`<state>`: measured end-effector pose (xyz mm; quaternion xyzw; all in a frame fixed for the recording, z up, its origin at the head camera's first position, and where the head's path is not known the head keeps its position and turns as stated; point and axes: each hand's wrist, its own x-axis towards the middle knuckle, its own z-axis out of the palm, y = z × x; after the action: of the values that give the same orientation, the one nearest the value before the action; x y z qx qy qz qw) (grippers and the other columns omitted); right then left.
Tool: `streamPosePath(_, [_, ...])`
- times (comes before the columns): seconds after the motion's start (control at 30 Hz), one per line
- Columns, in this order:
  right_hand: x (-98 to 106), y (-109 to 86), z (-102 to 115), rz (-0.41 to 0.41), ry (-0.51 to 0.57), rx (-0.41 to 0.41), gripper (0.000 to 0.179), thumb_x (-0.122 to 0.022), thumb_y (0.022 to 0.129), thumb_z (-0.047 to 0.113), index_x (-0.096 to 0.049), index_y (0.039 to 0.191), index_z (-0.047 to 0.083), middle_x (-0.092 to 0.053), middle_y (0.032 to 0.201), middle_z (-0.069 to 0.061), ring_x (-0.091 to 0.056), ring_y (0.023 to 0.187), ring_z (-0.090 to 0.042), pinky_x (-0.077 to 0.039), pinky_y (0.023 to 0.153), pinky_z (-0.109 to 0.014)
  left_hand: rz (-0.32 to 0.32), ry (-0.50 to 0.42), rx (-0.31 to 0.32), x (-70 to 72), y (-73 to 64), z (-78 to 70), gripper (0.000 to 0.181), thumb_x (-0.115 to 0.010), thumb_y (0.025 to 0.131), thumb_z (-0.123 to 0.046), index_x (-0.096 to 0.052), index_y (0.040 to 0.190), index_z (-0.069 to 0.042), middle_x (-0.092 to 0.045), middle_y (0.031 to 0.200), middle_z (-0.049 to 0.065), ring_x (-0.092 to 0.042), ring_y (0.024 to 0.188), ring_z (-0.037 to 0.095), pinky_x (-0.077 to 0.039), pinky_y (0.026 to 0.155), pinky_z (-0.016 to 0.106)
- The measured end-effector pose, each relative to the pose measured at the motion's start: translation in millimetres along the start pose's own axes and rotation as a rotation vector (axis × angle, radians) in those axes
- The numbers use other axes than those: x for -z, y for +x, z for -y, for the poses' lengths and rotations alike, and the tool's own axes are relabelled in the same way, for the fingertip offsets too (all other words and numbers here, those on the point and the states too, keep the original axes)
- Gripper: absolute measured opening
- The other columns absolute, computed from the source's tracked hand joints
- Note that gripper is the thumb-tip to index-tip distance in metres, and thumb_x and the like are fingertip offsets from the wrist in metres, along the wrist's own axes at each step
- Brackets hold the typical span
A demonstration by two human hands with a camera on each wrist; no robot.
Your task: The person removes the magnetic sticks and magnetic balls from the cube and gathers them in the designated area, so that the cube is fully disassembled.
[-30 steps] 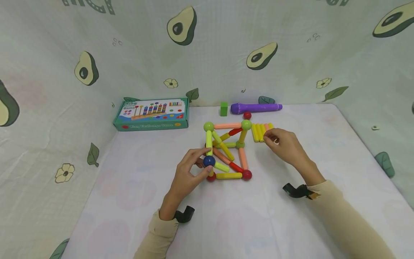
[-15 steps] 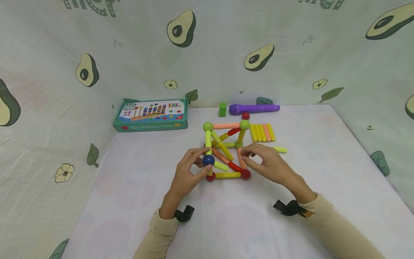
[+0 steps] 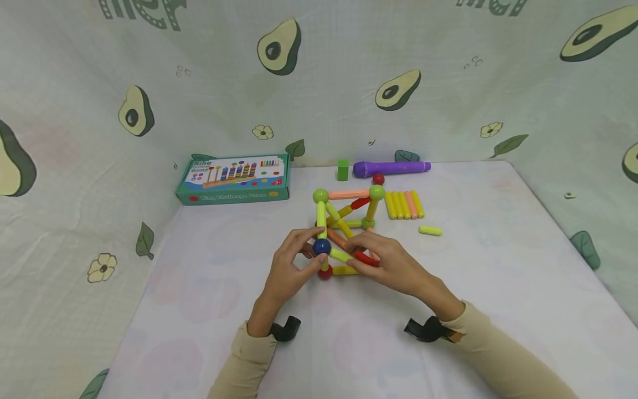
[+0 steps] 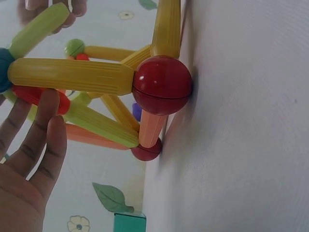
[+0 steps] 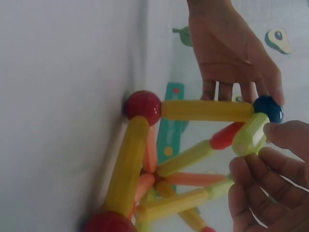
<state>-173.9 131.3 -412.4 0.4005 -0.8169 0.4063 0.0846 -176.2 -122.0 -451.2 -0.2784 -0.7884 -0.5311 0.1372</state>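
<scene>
A frame of coloured magnetic rods and balls (image 3: 349, 194) stands on the table between my hands. At its near left upper corner, my left hand (image 3: 286, 277) holds a blue ball (image 3: 322, 247) between thumb and fingers. A light green rod (image 5: 251, 134) sticks out from that ball towards the right. My right hand (image 3: 394, 266) pinches the rod's free end between thumb and fingertips. Below the blue ball, a yellow rod (image 4: 72, 76) runs down to a red ball (image 4: 162, 85) on the table. The right hand hides the near right corner in the head view.
Right of the frame lies a row of several yellow and pink rods (image 3: 402, 205), with a loose light green rod (image 3: 430, 230) nearer. Behind are a red ball (image 3: 378, 179), a green block (image 3: 343, 170) and a purple microphone-shaped toy (image 3: 391, 168). A game box (image 3: 233, 178) lies back left.
My right hand has moved left from beside the rod row to the light green rod on the blue ball. A loose light green rod now shows near the row. The left hand stays put.
</scene>
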Motion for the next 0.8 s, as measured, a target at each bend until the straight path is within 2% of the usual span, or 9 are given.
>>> streamPosePath(0.23, [-7,1.9,-2,-0.017,-0.025,0.026,0.03,-0.079,0.086,0.008,-0.068,0.114,0.011,-0.067,0.106,0.005,-0.063,0.092,-0.016,-0.057,0.08,-0.029,0.005,0.004,0.01,1.0,0.0,0.6,0.053,-0.075,0.091,-0.019,-0.057,0.141,-0.022,-0.056,0.124,-0.001,-0.061,0.092,0.014,-0.055,0.082,0.034])
streamPosePath(0.4, [-11,3.1,-5,-0.026,-0.012,0.055,0.027,-0.079,0.085,0.005,-0.072,0.111,0.009,-0.069,0.106,0.002,-0.064,0.091,-0.016,-0.058,0.076,-0.035,-0.002,-0.002,0.009,1.7,-0.6,-0.9,0.053,-0.076,0.09,-0.017,-0.057,0.14,-0.019,-0.056,0.124,0.001,-0.062,0.092,0.015,-0.055,0.081,0.036])
streamPosePath(0.57, [-11,-0.1,-6,0.043,-0.043,0.089,0.03,-0.08,0.081,0.0,-0.075,0.11,0.008,-0.069,0.112,0.0,-0.064,0.099,-0.016,-0.058,0.079,-0.029,-0.019,-0.004,-0.009,0.7,-0.8,0.0,0.054,-0.078,0.088,-0.013,-0.059,0.139,-0.015,-0.057,0.123,0.004,-0.062,0.089,0.017,-0.055,0.078,0.037])
streamPosePath(0.67, [-4,-5.3,-6,0.029,-0.07,0.079,0.032,-0.081,0.08,-0.001,-0.075,0.109,0.01,-0.069,0.111,0.001,-0.064,0.098,-0.015,-0.058,0.08,-0.029,-0.013,-0.008,-0.014,0.4,-0.2,1.1,0.054,-0.077,0.089,-0.014,-0.058,0.14,-0.016,-0.058,0.123,0.003,-0.062,0.089,0.016,-0.055,0.079,0.035])
streamPosePath(0.8, [10,-16.1,-13,-0.032,-0.112,0.004,0.033,-0.083,0.078,0.001,-0.074,0.108,0.012,-0.068,0.108,0.004,-0.064,0.096,-0.013,-0.057,0.083,-0.03,0.002,-0.008,0.0,1.3,0.2,2.5,0.052,-0.074,0.092,-0.02,-0.057,0.141,-0.023,-0.056,0.124,-0.002,-0.061,0.09,0.012,-0.055,0.08,0.035])
